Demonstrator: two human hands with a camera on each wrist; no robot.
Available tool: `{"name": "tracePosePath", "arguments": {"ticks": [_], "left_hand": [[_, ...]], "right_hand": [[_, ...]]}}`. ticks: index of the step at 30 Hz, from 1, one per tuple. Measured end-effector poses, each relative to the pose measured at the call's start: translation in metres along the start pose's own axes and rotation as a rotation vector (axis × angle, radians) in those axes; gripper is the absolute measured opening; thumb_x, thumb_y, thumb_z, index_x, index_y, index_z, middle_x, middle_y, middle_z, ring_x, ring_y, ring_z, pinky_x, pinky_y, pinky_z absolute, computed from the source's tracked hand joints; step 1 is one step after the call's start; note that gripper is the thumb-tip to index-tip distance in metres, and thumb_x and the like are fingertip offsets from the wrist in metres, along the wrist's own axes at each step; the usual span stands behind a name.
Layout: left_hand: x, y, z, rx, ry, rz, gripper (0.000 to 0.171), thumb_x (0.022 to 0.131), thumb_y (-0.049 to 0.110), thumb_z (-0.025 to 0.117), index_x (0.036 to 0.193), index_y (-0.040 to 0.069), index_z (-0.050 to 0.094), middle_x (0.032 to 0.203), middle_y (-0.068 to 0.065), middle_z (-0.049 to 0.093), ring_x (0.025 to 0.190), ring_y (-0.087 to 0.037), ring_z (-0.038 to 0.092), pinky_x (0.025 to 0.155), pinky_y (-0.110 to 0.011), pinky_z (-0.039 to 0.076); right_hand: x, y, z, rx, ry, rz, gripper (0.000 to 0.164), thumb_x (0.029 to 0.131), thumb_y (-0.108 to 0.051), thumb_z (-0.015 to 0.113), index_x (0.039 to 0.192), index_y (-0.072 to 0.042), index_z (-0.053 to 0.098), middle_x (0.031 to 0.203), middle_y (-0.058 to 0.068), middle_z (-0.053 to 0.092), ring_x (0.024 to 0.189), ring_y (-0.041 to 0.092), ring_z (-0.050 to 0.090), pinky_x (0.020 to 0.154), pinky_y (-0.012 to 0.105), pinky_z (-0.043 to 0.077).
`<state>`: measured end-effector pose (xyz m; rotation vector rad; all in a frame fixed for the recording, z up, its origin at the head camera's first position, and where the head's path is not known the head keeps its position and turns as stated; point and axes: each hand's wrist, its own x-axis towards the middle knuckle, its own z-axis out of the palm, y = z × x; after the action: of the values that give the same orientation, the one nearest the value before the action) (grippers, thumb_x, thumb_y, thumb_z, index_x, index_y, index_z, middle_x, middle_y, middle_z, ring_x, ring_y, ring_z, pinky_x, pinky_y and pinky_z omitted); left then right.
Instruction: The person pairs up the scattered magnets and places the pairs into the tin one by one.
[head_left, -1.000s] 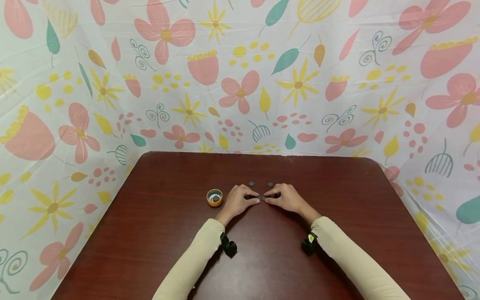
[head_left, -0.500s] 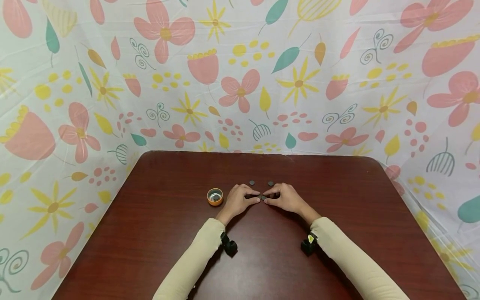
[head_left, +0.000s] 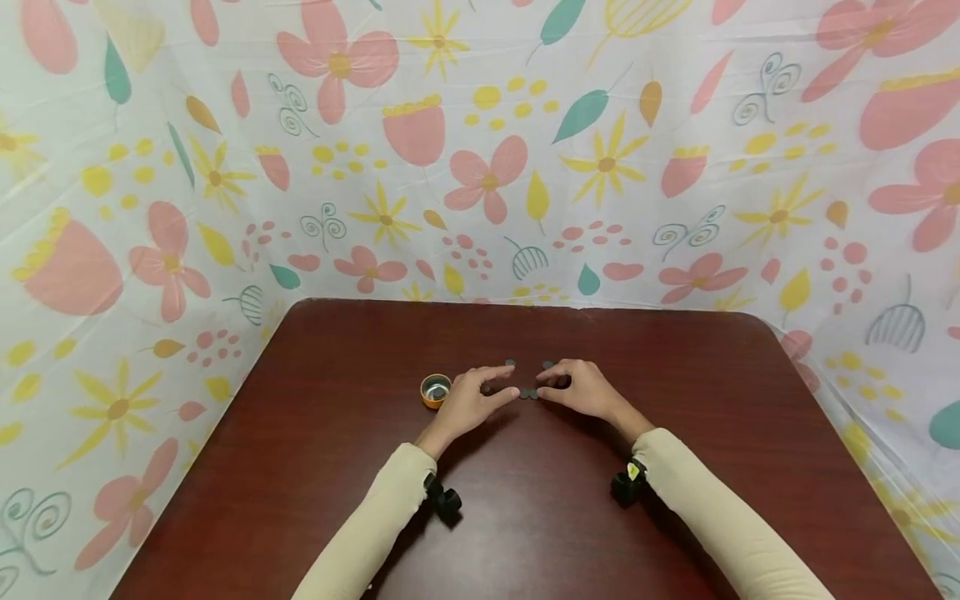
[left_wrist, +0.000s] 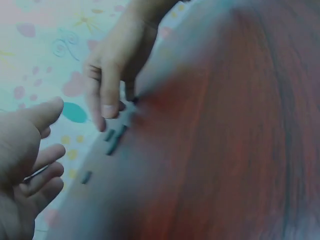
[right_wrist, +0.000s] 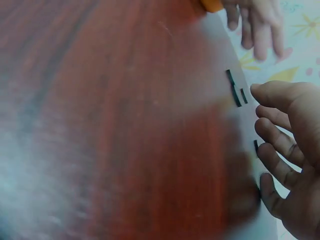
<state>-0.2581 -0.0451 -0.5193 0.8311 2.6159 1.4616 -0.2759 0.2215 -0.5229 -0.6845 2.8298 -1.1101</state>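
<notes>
Two small dark discs point(head_left: 528, 394) lie side by side on the table, between the thumbs of both hands. Beyond them are two more discs, one by the left fingertips point(head_left: 510, 362) and one partly behind the right fingers point(head_left: 547, 365). My left hand point(head_left: 467, 403) is left of the pair, thumb and fingers spread apart around nothing. From the other side, my right hand point(head_left: 588, 390) hovers near the pair, fingers relaxed and holding nothing. In both wrist views the discs point(left_wrist: 117, 140) show edge-on as short dark bars, apart from the hands.
An orange-rimmed round tin point(head_left: 435, 392) with a dark disc inside stands just left of my left hand, partly covered by it. The brown table point(head_left: 337, 500) ends at a floral cloth point(head_left: 480, 233) behind and along both sides.
Both hands have let go of the two middle discs and drawn apart, the left toward the left and the right toward the right. The discs stay side by side. The head view has shifted slightly.
</notes>
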Motion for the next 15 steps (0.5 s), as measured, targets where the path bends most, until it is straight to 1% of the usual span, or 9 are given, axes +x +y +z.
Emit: {"name": "tracePosePath", "arguments": {"ticks": [2, 4, 5, 7, 10, 11, 12, 15], "left_hand": [[-0.006, 0.004, -0.010, -0.016, 0.015, 0.005, 0.056, 0.097, 0.051, 0.066, 0.146, 0.025, 0.059, 0.141, 0.004, 0.062, 0.128, -0.024, 0.059, 0.100, -0.045, 0.051], [-0.011, 0.007, -0.021, -0.010, 0.035, 0.015, 0.056, 0.095, 0.054, 0.068, 0.146, 0.031, 0.059, 0.140, 0.007, 0.063, 0.129, -0.026, 0.058, 0.100, -0.048, 0.051], [-0.015, 0.008, -0.028, -0.004, 0.046, 0.021, 0.056, 0.095, 0.054, 0.069, 0.145, 0.033, 0.059, 0.140, 0.007, 0.063, 0.123, -0.029, 0.060, 0.097, -0.049, 0.052], [-0.021, 0.008, -0.041, 0.021, 0.073, 0.026, 0.056, 0.093, 0.053, 0.072, 0.144, 0.036, 0.059, 0.141, 0.008, 0.062, 0.125, -0.028, 0.059, 0.098, -0.051, 0.051], [-0.029, -0.001, -0.058, 0.062, 0.104, 0.037, 0.057, 0.090, 0.051, 0.076, 0.142, 0.035, 0.061, 0.146, 0.004, 0.059, 0.132, -0.024, 0.055, 0.103, -0.053, 0.048], [-0.031, -0.006, -0.062, 0.067, 0.113, 0.033, 0.057, 0.090, 0.050, 0.077, 0.142, 0.034, 0.061, 0.147, 0.003, 0.058, 0.134, -0.023, 0.054, 0.105, -0.053, 0.047], [-0.034, -0.012, -0.067, 0.068, 0.120, 0.027, 0.058, 0.089, 0.049, 0.078, 0.142, 0.033, 0.062, 0.148, 0.002, 0.057, 0.141, -0.022, 0.048, 0.109, -0.053, 0.044], [-0.043, -0.028, -0.076, 0.062, 0.134, -0.003, 0.060, 0.088, 0.046, 0.080, 0.143, 0.031, 0.061, 0.149, 0.002, 0.056, 0.143, -0.021, 0.046, 0.111, -0.054, 0.042]], "right_hand": [[0.001, -0.001, -0.001, -0.002, 0.000, 0.001, 0.026, 0.091, -0.026, 0.080, 0.114, -0.012, 0.079, 0.096, -0.005, 0.069, 0.083, 0.011, 0.063, 0.072, 0.032, 0.054], [0.002, -0.001, -0.002, -0.003, -0.002, -0.001, 0.027, 0.091, -0.026, 0.080, 0.114, -0.011, 0.079, 0.096, -0.004, 0.069, 0.084, 0.012, 0.063, 0.073, 0.032, 0.054], [0.003, -0.002, -0.002, -0.002, -0.004, -0.007, 0.028, 0.091, -0.026, 0.080, 0.114, -0.011, 0.079, 0.096, -0.003, 0.069, 0.083, 0.012, 0.063, 0.072, 0.032, 0.054], [0.004, -0.003, -0.003, -0.002, -0.003, -0.019, 0.029, 0.091, -0.027, 0.080, 0.115, -0.010, 0.079, 0.097, -0.003, 0.069, 0.084, 0.013, 0.063, 0.072, 0.032, 0.054], [0.007, -0.004, -0.002, -0.009, 0.005, -0.037, 0.032, 0.089, -0.030, 0.082, 0.114, -0.011, 0.079, 0.100, -0.001, 0.069, 0.086, 0.015, 0.064, 0.074, 0.034, 0.054], [0.008, -0.005, -0.002, -0.013, 0.005, -0.044, 0.033, 0.088, -0.031, 0.083, 0.115, -0.011, 0.079, 0.102, -0.001, 0.070, 0.088, 0.016, 0.064, 0.075, 0.036, 0.054], [0.009, -0.006, -0.002, -0.015, 0.005, -0.047, 0.034, 0.088, -0.033, 0.083, 0.115, -0.012, 0.079, 0.103, 0.000, 0.070, 0.091, 0.016, 0.064, 0.077, 0.037, 0.054], [0.012, -0.007, 0.001, -0.013, -0.007, -0.055, 0.038, 0.087, -0.039, 0.083, 0.116, -0.015, 0.079, 0.107, -0.001, 0.070, 0.097, 0.018, 0.065, 0.080, 0.040, 0.055]]}}
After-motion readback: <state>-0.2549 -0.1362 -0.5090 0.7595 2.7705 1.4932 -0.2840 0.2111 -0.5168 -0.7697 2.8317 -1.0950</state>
